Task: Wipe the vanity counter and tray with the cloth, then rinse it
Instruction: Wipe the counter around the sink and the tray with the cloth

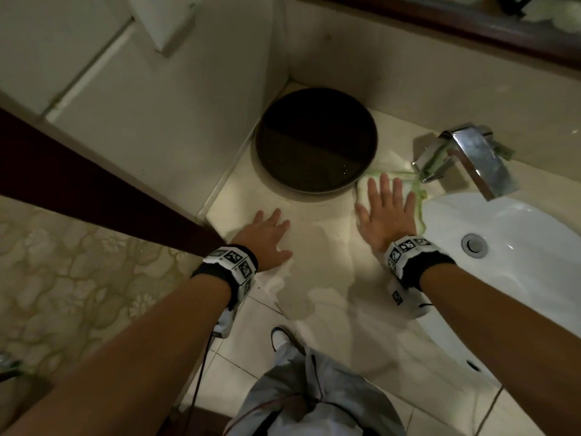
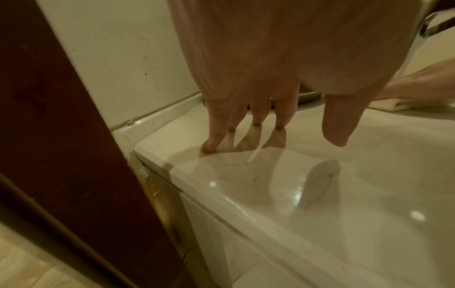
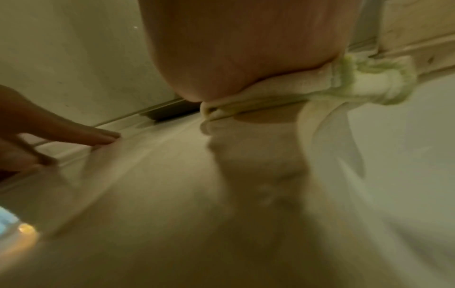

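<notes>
down nearest the person, the left hand [image 1: 265,237] lies on the pale marble vanity counter [image 1: 320,247], fingers straight and slightly spread, fingertips [image 2: 211,146] touching the stone by its corner edge and holding nothing. to its right, well apart from it, the right hand [image 1: 386,212] presses flat on the white cloth with green trim [image 1: 418,199], fingers straight and fanned, palm on top of the fabric; the wrist view shows the cloth bunched under the palm, though that picture is blurred. beyond both hands, between them and the wall corner, sits the round dark tray [image 1: 316,141], its near rim just beside the right hand's fingertips. past the right hand stands the chrome faucet [image 1: 468,155], the cloth's green edge reaching its base. to the right of that hand lies the white sink basin [image 1: 509,247] with its drain [image 1: 474,244].
</notes>
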A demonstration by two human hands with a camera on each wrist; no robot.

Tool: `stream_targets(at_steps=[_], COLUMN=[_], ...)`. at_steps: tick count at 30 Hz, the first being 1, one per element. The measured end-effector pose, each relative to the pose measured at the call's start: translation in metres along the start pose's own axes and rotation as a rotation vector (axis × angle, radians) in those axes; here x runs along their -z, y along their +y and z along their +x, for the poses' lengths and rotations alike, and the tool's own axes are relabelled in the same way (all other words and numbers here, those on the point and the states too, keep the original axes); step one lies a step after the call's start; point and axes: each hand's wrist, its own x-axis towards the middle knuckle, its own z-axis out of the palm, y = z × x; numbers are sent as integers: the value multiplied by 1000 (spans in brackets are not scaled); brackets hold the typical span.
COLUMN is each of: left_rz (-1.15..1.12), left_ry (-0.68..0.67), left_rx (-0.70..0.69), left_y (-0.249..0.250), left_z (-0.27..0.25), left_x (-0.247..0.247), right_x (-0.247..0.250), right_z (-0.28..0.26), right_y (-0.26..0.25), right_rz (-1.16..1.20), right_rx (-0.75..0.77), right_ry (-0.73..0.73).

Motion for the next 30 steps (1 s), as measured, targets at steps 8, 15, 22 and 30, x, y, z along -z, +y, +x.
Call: stream_targets(at_steps=[8, 15, 22, 30], left_rz=[49, -48, -102, 57], left_ry=[-17, 42, 40, -4], left_rx=[9, 24, 51, 12], left_y=[3, 0, -3, 0], left_z=[0, -3, -2, -3], left_x=[0, -1, 0, 4], right_x=[-35, -27, -4, -9], right_z=[-74, -64, -13, -25], right_y=[-28, -12, 24, 8], right_rz=[5, -2, 65, 100], right_rx=[228, 280, 31, -48], right_ry=[-38, -42, 17, 35])
